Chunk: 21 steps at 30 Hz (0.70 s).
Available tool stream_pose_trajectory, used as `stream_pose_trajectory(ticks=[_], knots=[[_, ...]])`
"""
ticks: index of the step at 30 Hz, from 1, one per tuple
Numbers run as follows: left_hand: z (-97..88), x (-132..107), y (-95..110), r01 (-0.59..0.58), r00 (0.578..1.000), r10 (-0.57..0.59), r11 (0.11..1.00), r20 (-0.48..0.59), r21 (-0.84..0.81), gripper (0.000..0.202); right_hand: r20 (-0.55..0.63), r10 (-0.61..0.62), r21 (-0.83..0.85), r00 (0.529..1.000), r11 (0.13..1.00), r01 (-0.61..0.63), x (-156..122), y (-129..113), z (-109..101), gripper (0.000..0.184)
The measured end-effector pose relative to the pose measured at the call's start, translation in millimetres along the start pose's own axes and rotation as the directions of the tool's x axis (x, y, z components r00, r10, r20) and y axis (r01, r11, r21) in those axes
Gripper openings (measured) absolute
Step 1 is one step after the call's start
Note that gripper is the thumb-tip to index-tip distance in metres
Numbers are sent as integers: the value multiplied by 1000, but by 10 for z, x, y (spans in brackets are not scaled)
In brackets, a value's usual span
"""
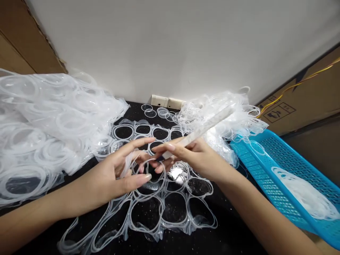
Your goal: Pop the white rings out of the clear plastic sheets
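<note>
My right hand (pixel 192 159) grips a long, whitish, translucent rod (pixel 204 129) between thumb and fingers, its lower end near my left fingertips. My left hand (pixel 117 173) is spread over a clear plastic web of joined round rings (pixel 174 209) that lies flat on the counter. A thin clear strip (pixel 128 164) rises from the web against my left palm. Whether my left hand grips it, I cannot tell. Both hands are close together above the web, and they hide its upper middle part.
A large heap of clear plastic rings (pixel 39 124) fills the left side, and a smaller heap (pixel 223 117) stands back right. A blue perforated tray (pixel 284 170) holding white plastic lies at right. The black speckled counter (pixel 231 226) meets a white wall, with a cream wall socket (pixel 166 102) behind.
</note>
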<state>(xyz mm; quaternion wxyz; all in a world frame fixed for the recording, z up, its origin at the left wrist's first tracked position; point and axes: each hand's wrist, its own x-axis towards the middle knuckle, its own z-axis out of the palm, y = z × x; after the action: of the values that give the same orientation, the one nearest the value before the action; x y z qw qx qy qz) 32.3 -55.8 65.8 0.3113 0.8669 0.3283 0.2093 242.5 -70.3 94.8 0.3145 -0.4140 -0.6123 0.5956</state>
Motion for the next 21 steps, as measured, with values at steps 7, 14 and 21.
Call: stream_pose_trajectory(ticks=[7,14,21], knots=[[-130,-98,-148,285,958,-232,743,166,-605,46,4,-1,29,1000,1000,1,101,175,87,29],[-418,-273,-389,293,898,-426,765,-109,-574,50,246,-250,-507,937,790,344,157,618,140,31],[-249,-415,-465,110,977,-136,982,166,154,32,353,-237,-786,905,449,424,106,642,81,34]])
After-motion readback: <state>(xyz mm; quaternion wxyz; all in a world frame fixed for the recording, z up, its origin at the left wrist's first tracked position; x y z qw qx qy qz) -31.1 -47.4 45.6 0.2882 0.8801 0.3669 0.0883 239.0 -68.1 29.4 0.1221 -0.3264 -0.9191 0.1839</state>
